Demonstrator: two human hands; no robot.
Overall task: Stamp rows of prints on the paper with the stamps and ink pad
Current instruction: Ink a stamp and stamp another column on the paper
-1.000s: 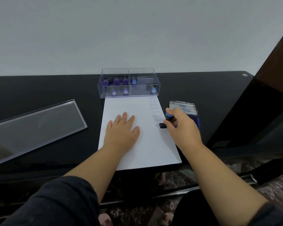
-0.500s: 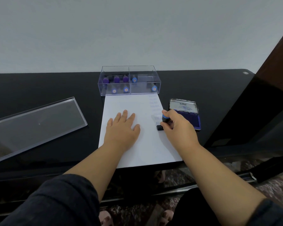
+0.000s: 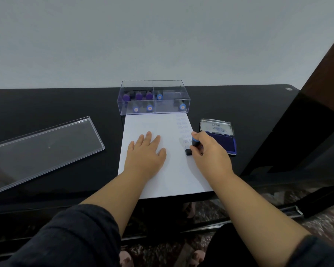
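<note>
**Another print is going down the right-hand column**

The person is working through the stamping step itself. The right hand (image 3: 210, 151) is gripping a blue-handled stamp (image 3: 194, 144), fingers and thumb curled round its handle, and is holding its dark base down at the right edge of the paper (image 3: 152, 128), directly below a column of faint prints (image 3: 182, 128) running toward the paper's far end. Whether the base is fully pressed onto the sheet or just meeting it is hard to tell. The left hand (image 3: 146, 154) is lying flat on the middle of the paper, fingers straight and slightly spread, gripping nothing and pinning the sheet. The ink pad (image 3: 226, 143) is sitting open just right of the paper, its lid propped up at the back. The clear box (image 3: 153, 97) holding the remaining stamps is standing at the paper's far edge, and its clear lid (image 3: 44, 147) is lying well to the paper's left.

The next move is probably calling for a straight lift off the sheet, to avoid smearing, then a fresh dab on the pad and a placement one step nearer along the same column.

Compared with a second ago, the right hand has come off the ink pad and across onto the paper; the left hand is staying put.
</note>
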